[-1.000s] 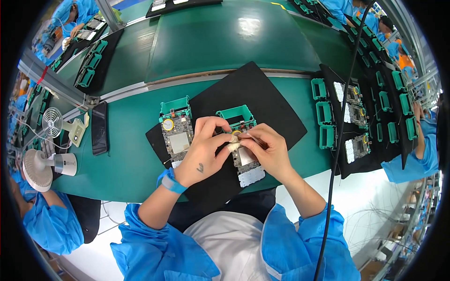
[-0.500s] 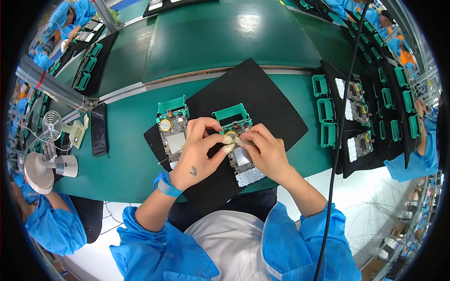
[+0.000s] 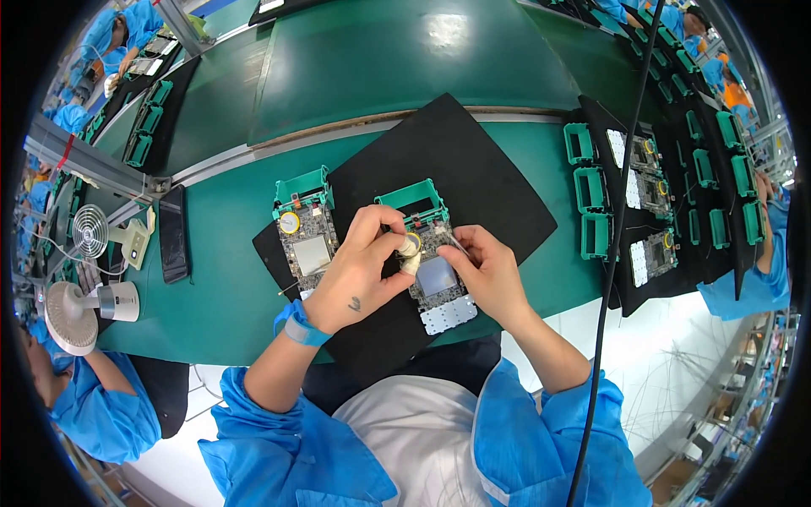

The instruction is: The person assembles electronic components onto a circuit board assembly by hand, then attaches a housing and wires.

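Note:
A circuit board (image 3: pixel 437 276) with a silver square shield and a perforated metal plate lies in front of me, a green plastic frame (image 3: pixel 414 199) at its far end. Over its left edge, my left hand (image 3: pixel 359 266) has thumb and forefinger pinched together in pale finger covers; whatever lies between them is hidden. The fingertips are beside the board's round yellow-rimmed part. My right hand (image 3: pixel 490 275) grips a thin metal tool, probably tweezers (image 3: pixel 457 243), at the board's right edge. A similar board (image 3: pixel 311 245) with its own green frame (image 3: pixel 302 186) lies left of my left hand.
Both boards rest on a black mat (image 3: pixel 473 169) on the green table. To the left are a phone (image 3: pixel 174 237) and small fans (image 3: pixel 72 317). Frames and boards fill black trays (image 3: pixel 621 279) at right. A black cable (image 3: pixel 610 253) hangs across the view. Co-workers sit nearby.
My right hand has drawn a little to the right, away from my left fingertips, with the thin tool still in it. The left hand stays close to the board, and more of the board shows.

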A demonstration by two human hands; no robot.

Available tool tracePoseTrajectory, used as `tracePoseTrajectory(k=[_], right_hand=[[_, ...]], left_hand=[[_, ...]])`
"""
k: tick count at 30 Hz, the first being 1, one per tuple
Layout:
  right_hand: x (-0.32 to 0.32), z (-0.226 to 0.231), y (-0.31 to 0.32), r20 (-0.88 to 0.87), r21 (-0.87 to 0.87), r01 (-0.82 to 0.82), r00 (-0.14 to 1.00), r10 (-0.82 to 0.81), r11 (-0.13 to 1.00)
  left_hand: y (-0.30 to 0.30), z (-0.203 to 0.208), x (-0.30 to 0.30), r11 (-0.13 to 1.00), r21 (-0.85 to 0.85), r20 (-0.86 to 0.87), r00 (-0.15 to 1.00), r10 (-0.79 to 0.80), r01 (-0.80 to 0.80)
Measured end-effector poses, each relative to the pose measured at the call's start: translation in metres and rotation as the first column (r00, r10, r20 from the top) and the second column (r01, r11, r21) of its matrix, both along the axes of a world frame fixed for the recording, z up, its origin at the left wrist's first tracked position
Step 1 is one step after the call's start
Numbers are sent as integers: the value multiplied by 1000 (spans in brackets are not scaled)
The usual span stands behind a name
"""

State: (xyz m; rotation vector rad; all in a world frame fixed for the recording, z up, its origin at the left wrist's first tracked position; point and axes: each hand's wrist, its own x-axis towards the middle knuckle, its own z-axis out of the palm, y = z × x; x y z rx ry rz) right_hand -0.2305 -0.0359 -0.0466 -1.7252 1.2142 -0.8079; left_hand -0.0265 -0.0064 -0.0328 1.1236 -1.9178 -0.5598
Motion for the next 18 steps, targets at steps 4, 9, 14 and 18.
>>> tracePoseTrajectory(k=[4, 9, 14, 18], right_hand=[[18, -1, -1, 158, 52, 52, 986, -60, 997], [12, -7, -3, -92, -491, -175, 984, 150, 853], [14, 14, 0, -10, -252, -50, 999, 49, 967], [-1, 14, 6, -20, -339, -99, 995, 99, 935]], left_hand=[[-2, 5, 6, 999, 40, 53, 999, 1, -3], [-4, 12, 8, 998, 49, 111, 993, 27, -32], [-5, 16, 7, 995, 92, 90, 995, 41, -49], [-4, 21, 3, 988, 135, 121, 991, 58, -75]])
